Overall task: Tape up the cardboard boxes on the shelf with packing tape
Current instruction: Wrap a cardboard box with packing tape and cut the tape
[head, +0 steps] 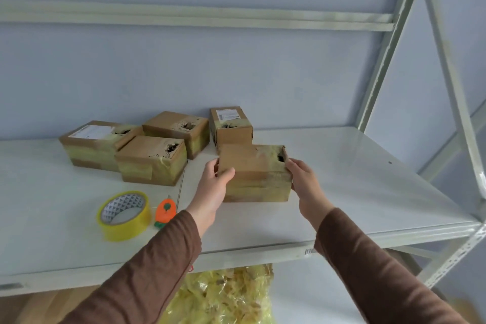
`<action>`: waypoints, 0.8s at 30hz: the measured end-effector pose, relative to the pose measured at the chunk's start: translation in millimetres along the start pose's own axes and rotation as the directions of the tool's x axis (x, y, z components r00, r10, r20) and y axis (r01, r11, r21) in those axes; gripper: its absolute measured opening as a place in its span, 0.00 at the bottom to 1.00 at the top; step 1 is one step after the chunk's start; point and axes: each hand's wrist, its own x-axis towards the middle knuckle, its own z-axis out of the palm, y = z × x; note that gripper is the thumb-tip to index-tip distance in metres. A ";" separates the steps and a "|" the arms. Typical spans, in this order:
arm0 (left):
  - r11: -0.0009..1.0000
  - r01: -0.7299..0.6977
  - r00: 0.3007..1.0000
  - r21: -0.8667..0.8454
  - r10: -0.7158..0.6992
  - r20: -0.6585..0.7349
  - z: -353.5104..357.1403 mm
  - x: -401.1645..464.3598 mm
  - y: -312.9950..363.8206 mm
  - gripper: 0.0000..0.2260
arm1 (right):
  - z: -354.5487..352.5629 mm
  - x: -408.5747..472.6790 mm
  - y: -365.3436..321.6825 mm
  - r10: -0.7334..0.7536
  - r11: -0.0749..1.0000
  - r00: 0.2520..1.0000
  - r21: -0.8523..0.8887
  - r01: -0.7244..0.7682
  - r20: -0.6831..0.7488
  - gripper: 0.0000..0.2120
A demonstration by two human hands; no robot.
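- Holding cardboard box (pixel 256 173) on shelf (pixel 368 192), at 3 o'clock from tape roll (pixel 123 216).
- Left hand (pixel 214 189), right hand (pixel 302 179) gripping opposite sides.
- Probably light, stiff; torn top corner fragile, so gripping side walls.

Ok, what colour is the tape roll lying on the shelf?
Yellow, with a grey-and-white triangle pattern inside its core; the tape roll shows clearly in the head view.

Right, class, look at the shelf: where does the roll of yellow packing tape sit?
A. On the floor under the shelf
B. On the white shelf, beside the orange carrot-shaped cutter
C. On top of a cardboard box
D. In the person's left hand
B: the roll of yellow packing tape lies on the white shelf, just left of the orange carrot-shaped cutter, while both hands hold a box.
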 end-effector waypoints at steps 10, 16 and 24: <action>0.707 -0.304 0.949 0.639 0.287 0.134 -69.0 -46.6 12.0 0.29 | 44.7 -67.8 -2.3 -0.790 0.480 0.577 -0.377 0.792 0.206 0.12; 0.130 -0.112 0.993 0.985 0.046 0.107 -151.7 -38.0 14.0 0.33 | 138.6 -85.6 42.2 -0.388 0.556 0.714 -0.470 0.686 0.583 0.30; 0.108 -0.174 0.976 0.979 0.148 0.157 -166.3 -30.7 2.1 0.03 | 200.0 -82.3 62.4 -0.224 0.566 0.818 -0.612 0.552 0.530 0.40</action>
